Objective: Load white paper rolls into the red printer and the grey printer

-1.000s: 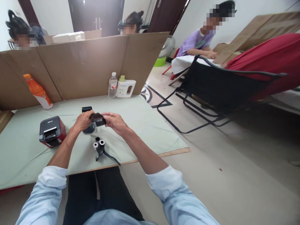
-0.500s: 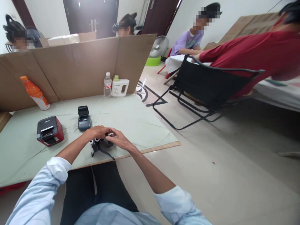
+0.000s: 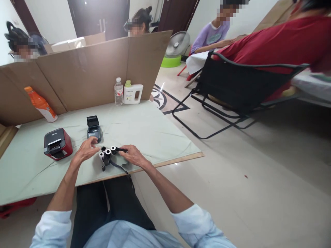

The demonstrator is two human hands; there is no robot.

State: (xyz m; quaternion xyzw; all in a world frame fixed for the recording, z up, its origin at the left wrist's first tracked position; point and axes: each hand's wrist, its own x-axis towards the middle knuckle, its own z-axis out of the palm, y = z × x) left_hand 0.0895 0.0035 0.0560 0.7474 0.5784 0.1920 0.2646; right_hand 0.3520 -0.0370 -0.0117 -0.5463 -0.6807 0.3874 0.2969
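Several small rolls of black strip with white cores stand together on the table near its front edge. A loose black tail trails from them toward the edge. My right hand pinches a black strip that leads to the rightmost roll. To the left of the rolls, my left hand is open, its fingers apart and nothing in them. Just beyond that hand sits a small dark printer-like device with its lid raised.
A red and black boxy machine stands at left. Along the cardboard partition are an orange bottle, a clear water bottle and a white jug. A black folding chair and other people are to the right.
My hands, together over the rolls before, have parted. The left has moved left and opened; the right now draws a black strip to the right. The rolls are uncovered.
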